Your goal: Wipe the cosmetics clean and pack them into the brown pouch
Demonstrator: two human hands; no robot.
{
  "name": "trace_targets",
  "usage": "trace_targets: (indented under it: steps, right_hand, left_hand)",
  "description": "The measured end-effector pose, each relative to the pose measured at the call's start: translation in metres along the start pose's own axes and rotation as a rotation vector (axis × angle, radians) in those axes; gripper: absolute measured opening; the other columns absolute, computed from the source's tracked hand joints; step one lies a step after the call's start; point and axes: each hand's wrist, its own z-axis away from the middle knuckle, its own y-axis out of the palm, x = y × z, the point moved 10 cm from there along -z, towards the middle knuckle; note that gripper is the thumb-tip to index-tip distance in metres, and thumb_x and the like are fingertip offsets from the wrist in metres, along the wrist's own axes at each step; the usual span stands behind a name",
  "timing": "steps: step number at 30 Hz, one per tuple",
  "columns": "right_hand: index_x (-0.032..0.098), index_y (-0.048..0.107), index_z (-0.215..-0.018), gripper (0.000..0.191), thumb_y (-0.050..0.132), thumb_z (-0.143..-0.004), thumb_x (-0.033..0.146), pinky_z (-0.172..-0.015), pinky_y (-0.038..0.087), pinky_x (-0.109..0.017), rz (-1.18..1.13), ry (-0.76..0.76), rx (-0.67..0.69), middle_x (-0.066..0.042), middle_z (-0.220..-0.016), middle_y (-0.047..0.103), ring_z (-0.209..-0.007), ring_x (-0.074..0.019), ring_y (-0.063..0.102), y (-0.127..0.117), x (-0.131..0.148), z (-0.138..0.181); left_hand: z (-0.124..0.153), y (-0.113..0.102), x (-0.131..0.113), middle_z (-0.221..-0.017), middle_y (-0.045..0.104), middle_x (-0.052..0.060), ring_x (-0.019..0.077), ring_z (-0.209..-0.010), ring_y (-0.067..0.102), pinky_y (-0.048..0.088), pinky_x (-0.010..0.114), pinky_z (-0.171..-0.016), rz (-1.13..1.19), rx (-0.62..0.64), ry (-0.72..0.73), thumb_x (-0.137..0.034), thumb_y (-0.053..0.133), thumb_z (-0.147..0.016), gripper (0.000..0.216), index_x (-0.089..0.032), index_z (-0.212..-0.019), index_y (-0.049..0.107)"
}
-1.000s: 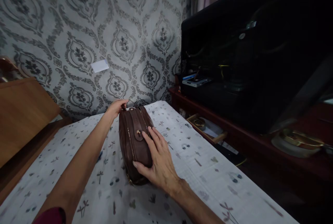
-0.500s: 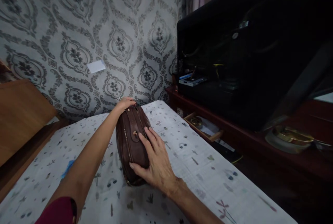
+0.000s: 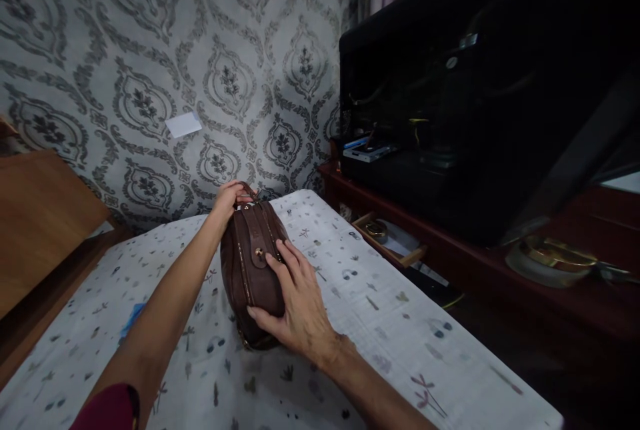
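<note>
A brown leather bag [image 3: 254, 283] with gold-toned zips and a stud on its tab lies lengthwise on the patterned white cloth. At its far end, my left hand [image 3: 230, 198] has its fingers closed round the bag's small carrying strap [image 3: 249, 189], which stands up in a loop. My right hand [image 3: 300, 297] rests on the near right part of the bag, fingers spread over the top beside the stud and thumb lying across the near end. The underside of the bag is hidden.
The printed white cloth [image 3: 380, 330] covers the surface. A wooden board [image 3: 50, 217] stands at left; a blue item [image 3: 131, 320] is partly behind my left forearm. At right are a large black screen [image 3: 425, 117], a pulled-out drawer [image 3: 414, 255] and a gold-rimmed round object [image 3: 555, 258].
My left hand has shifted slightly up and to the left, raising the strap into a visible loop. My right hand stays on the bag.
</note>
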Motion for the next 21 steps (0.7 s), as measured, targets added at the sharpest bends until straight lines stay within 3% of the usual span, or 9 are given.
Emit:
trace_targets:
  steps: [5, 9, 12, 16, 18, 21]
  right_hand:
    - [0.013, 0.049, -0.137, 0.071, 0.071, -0.079, 0.048, -0.113, 0.037, -0.06, -0.003, 0.006, 0.01, -0.021, -0.151, 0.043, -0.143, -0.0366, 0.033, 0.002, -0.002, 0.0]
    - [0.012, 0.048, -0.138, 0.072, 0.071, -0.08, 0.048, -0.112, 0.039, -0.061, 0.012, -0.015, -0.017, -0.022, -0.15, 0.043, -0.143, -0.0375, 0.034, 0.0, -0.001, 0.001]
    - [0.013, 0.047, -0.139, 0.071, 0.069, -0.081, 0.049, -0.111, 0.04, -0.06, 0.023, -0.017, -0.025, -0.021, -0.15, 0.043, -0.142, -0.0378, 0.035, -0.001, -0.001, 0.001]
    - [0.015, 0.047, -0.139, 0.068, 0.066, -0.083, 0.05, -0.111, 0.04, -0.06, 0.022, -0.022, -0.033, -0.02, -0.151, 0.043, -0.142, -0.0379, 0.036, -0.002, 0.0, 0.0]
    - [0.015, 0.047, -0.138, 0.068, 0.066, -0.084, 0.05, -0.111, 0.04, -0.061, 0.024, -0.023, -0.037, -0.021, -0.15, 0.043, -0.141, -0.0381, 0.037, -0.002, 0.001, 0.0]
    - [0.014, 0.048, -0.138, 0.068, 0.066, -0.083, 0.05, -0.111, 0.04, -0.061, 0.03, -0.021, -0.039, -0.021, -0.15, 0.043, -0.141, -0.0385, 0.037, -0.002, 0.0, 0.0]
  left_hand:
    - [0.004, -0.003, -0.003, -0.125, 0.062, 0.01, 0.0226, -0.105, 0.064, 0.056, 0.044, -0.088, -0.096, 0.029, 0.002, -0.037, 0.061, -0.095, 0.037, -0.016, -0.126, 0.058]
    - [0.007, -0.019, 0.0, -0.12, 0.063, 0.009, 0.0211, -0.101, 0.065, 0.057, 0.042, -0.086, -0.234, 0.062, -0.054, -0.037, 0.061, -0.095, 0.034, -0.016, -0.122, 0.06]
    - [0.013, -0.034, 0.001, -0.095, 0.069, 0.005, 0.0164, -0.08, 0.066, 0.056, 0.033, -0.073, -0.293, 0.103, -0.071, -0.033, 0.07, -0.088, 0.023, -0.013, -0.099, 0.067]
    - [0.019, -0.043, -0.002, -0.065, 0.066, 0.0, 0.0131, -0.06, 0.061, 0.047, 0.025, -0.059, -0.285, 0.128, -0.03, -0.026, 0.087, -0.062, 0.026, -0.014, -0.067, 0.064]
    - [0.02, -0.044, -0.002, -0.066, 0.066, 0.0, 0.0124, -0.058, 0.06, 0.047, 0.024, -0.058, -0.274, 0.111, -0.012, -0.026, 0.086, -0.064, 0.026, -0.014, -0.068, 0.064]
    - [0.019, -0.045, 0.003, -0.087, 0.069, 0.003, 0.0142, -0.072, 0.064, 0.054, 0.029, -0.066, -0.261, 0.062, -0.008, -0.032, 0.073, -0.085, 0.022, -0.013, -0.092, 0.067]
